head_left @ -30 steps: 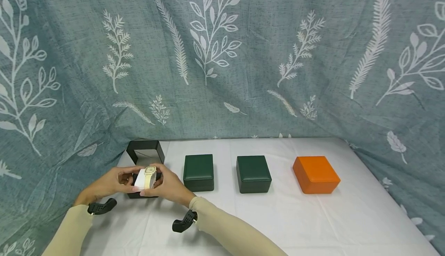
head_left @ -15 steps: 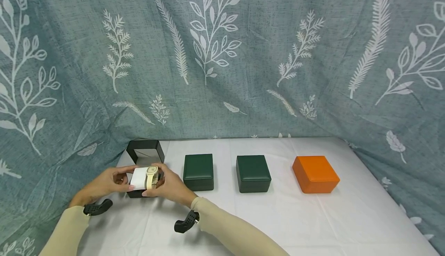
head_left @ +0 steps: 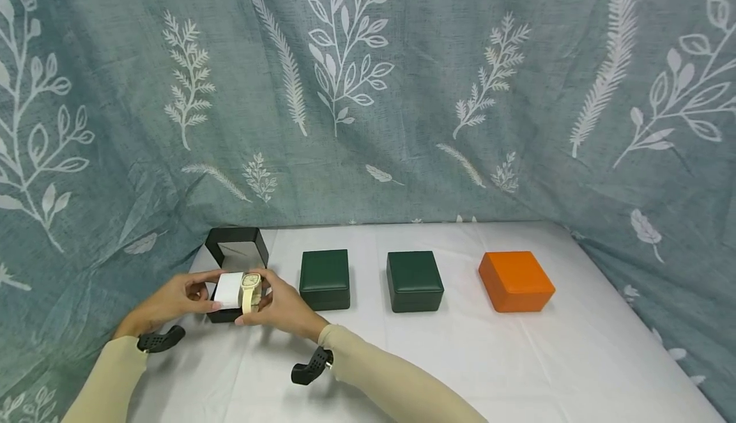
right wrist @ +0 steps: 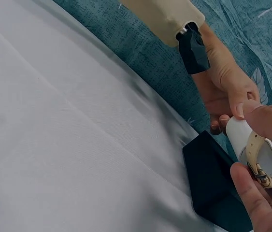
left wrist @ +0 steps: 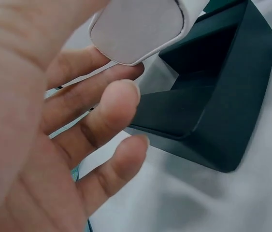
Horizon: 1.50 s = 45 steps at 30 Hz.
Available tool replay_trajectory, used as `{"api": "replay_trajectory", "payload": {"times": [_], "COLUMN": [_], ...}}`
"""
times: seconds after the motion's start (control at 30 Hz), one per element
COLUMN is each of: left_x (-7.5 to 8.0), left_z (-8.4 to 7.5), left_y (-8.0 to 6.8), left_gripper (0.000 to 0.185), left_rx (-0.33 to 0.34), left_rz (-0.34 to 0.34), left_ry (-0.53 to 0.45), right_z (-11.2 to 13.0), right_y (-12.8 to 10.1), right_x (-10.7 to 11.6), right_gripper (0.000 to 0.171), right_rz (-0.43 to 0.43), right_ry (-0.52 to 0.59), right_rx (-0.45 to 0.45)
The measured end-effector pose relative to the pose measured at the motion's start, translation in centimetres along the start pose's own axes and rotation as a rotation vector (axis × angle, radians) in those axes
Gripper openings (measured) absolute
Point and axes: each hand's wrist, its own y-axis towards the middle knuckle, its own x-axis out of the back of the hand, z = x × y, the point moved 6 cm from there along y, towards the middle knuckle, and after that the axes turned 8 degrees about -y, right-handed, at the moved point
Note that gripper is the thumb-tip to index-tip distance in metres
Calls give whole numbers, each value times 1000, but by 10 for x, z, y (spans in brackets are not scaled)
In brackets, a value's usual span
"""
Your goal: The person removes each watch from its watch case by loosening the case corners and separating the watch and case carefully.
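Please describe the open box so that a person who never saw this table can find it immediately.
On the white table, four boxes stand in a row before the leaf-patterned curtain. The open box is the leftmost, just behind both hands holding a watch on a white cushion. It alone is black with its lid raised.

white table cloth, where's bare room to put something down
Bare stretches of the white table cloth: the whole near side before the two dark green boxes and orange box, plus the gaps between them. Crowded at the open black box, where both hands hold the pillowed watch.
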Motion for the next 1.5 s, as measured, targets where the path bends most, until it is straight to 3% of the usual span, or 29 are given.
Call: {"api": "replay_trajectory", "payload": {"times": [0.37,1.0,1.5], "left_x": [-2,-4,-7], "left_z": [-5,0,-2], "left_y": [3,2,2], "left_gripper": [79,81,77], "left_rx": [4,24,-2], "left_rz": [-28,-25,4], "left_ry": [13,56,70], "right_z": [-1,-8,-6], "right_y": [-6,-19,-28], "right_x": [0,-16,-25], "right_gripper": [87,86,86], "right_rz": [1,34,65], "right_ry": [4,0,15], "right_rx": [-13,-34,-42]}}
